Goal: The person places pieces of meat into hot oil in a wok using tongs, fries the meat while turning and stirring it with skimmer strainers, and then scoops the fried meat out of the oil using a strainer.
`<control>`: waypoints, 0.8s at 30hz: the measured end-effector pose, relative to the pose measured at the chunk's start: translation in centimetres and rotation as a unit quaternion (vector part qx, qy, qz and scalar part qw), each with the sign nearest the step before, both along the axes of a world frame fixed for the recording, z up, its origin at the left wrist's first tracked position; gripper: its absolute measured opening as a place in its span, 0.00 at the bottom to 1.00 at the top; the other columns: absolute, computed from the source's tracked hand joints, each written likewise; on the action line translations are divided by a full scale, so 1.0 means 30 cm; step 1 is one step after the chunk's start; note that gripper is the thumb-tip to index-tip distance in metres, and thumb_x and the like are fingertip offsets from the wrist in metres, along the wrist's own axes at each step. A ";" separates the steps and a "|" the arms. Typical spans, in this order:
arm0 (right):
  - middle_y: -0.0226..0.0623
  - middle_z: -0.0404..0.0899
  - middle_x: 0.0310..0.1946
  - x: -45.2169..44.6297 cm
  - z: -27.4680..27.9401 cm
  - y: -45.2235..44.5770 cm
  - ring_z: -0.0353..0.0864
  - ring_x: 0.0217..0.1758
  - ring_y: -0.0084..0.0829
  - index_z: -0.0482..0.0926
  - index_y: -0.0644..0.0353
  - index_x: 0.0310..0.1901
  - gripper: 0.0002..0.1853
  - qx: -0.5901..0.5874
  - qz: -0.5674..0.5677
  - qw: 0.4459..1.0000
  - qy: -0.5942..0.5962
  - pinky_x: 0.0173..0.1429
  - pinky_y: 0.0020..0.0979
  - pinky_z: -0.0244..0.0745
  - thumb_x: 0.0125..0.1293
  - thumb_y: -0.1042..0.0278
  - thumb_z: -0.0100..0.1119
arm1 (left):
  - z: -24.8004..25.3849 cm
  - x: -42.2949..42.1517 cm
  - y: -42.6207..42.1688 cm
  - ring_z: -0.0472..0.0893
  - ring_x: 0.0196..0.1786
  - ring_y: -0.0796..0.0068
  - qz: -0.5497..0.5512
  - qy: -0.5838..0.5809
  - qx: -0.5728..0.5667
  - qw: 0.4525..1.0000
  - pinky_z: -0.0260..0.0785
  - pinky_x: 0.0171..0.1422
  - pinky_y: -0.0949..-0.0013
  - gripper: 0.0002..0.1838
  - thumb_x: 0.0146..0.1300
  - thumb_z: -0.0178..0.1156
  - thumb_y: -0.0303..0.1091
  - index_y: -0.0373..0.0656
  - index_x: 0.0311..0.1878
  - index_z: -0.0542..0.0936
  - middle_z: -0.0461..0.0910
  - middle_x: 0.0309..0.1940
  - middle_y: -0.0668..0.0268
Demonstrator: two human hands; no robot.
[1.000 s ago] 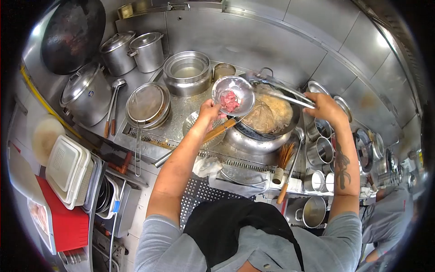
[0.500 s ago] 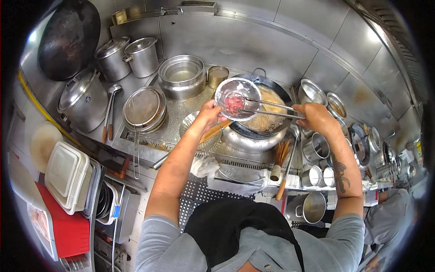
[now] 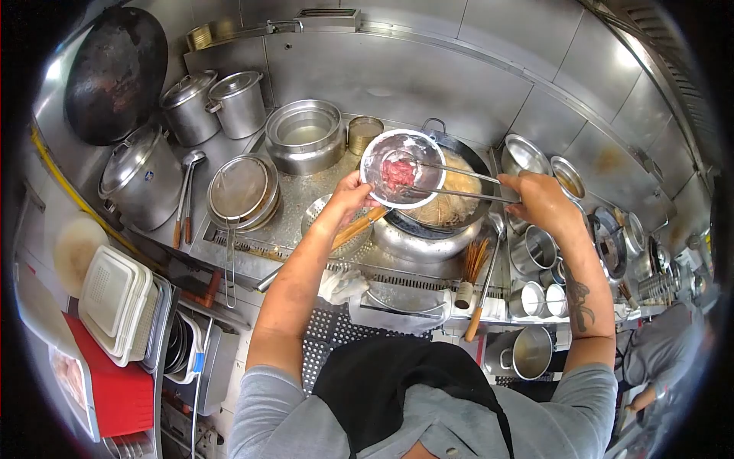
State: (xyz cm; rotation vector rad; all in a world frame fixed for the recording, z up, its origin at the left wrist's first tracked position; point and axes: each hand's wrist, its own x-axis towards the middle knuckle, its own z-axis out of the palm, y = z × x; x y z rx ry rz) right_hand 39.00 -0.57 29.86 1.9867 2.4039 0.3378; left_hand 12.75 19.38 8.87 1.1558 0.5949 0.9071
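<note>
Steel stovetop (image 3: pixel 300 190) lies beneath a bowl (image 3: pixel 376 158) holding red meat (image 3: pixel 398 173).

- Bright, fairly even light fills the kitchen, and colours read clearly, such as the red bin (image 3: pixel 115 375).
- A white glare patch burns out part of the steel wall (image 3: pixel 397 84) at upper right; another bright spot sits near the far left edge.
- Smaller highlights gleam on the pot lids (image 3: pixel 191 88).
- The space below the counter is dimmer, and the black cloth (image 3: pixel 367 382) shows little detail.
- The bowl (image 3: pixel 401 168) and tongs (image 3: pixel 474 176) look reasonably sharp.
- Fisheye distortion bends the wall into an arc; black borders fill the corners.
- A person (image 3: pixel 661 348) at far right looks stretched and soft.
</note>
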 end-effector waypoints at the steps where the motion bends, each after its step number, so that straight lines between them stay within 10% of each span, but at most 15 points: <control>1: 0.45 0.76 0.30 0.010 -0.008 0.006 0.76 0.37 0.45 0.75 0.59 0.48 0.25 0.003 0.013 1.000 -0.003 0.42 0.40 0.71 0.44 0.70 0.67 | 0.000 0.003 0.001 0.80 0.34 0.73 -0.002 -0.001 0.006 1.000 0.76 0.36 0.73 0.10 0.60 0.46 0.23 0.37 0.45 0.72 0.78 0.37 0.62; 18: 0.48 0.78 0.36 0.141 -0.110 0.258 0.77 0.42 0.45 0.77 0.59 0.44 0.18 0.022 -0.070 0.997 0.005 0.46 0.40 0.72 0.48 0.71 0.62 | -0.083 0.078 0.132 0.78 0.31 0.68 0.147 0.020 -0.121 0.982 0.76 0.33 0.70 0.11 0.60 0.55 0.31 0.36 0.43 0.71 0.77 0.35 0.59; 24: 0.49 0.79 0.37 0.305 -0.400 0.560 0.78 0.43 0.46 0.80 0.59 0.40 0.13 -0.037 -0.114 0.993 -0.006 0.48 0.39 0.73 0.49 0.71 0.57 | -0.087 0.016 0.130 0.78 0.30 0.69 0.174 0.038 -0.105 0.978 0.76 0.31 0.71 0.10 0.59 0.56 0.32 0.37 0.39 0.71 0.77 0.33 0.59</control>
